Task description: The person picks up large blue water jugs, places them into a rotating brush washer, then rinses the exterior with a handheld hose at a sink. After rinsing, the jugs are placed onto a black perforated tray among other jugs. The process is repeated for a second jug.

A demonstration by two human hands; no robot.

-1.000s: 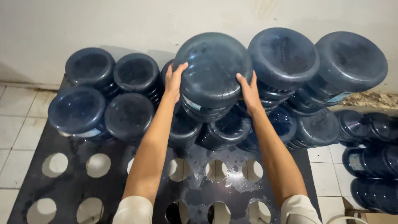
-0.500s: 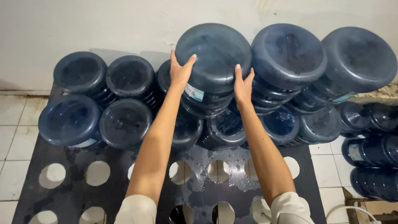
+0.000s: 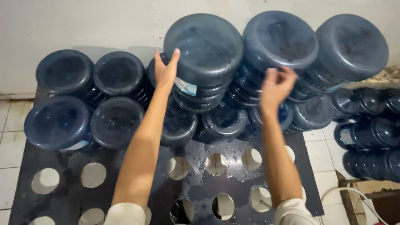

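While half a second ago the big blue water jug [image 3: 203,50] was clasped from both sides, it is now touched by one hand only. The jug is seen upside down, its flat base toward the camera, set in the upper tier of inverted jugs in the middle of the row against the white wall [image 3: 83,25]. It appears to be resting on the jugs beneath it, which suggests that it has been seated and is being released.

The left hand [image 3: 166,71] is kept flat against the jug's left flank, fingers [image 3: 175,56] extended upward and spread along the curve, nothing being gripped. The right hand [image 3: 276,86] has been drawn away from the jug and is held in the air in front of the neighbouring jug [image 3: 280,39] to the right, its fingers loosely curled and empty; whether that jug is brushed cannot be told. Both forearms are stretched forward over the dark perforated rack [image 3: 62,200], whose round holes are wet near the middle. More jugs [image 3: 366,137] are lying on their sides on the tiled floor [image 3: 8,154] at the right.
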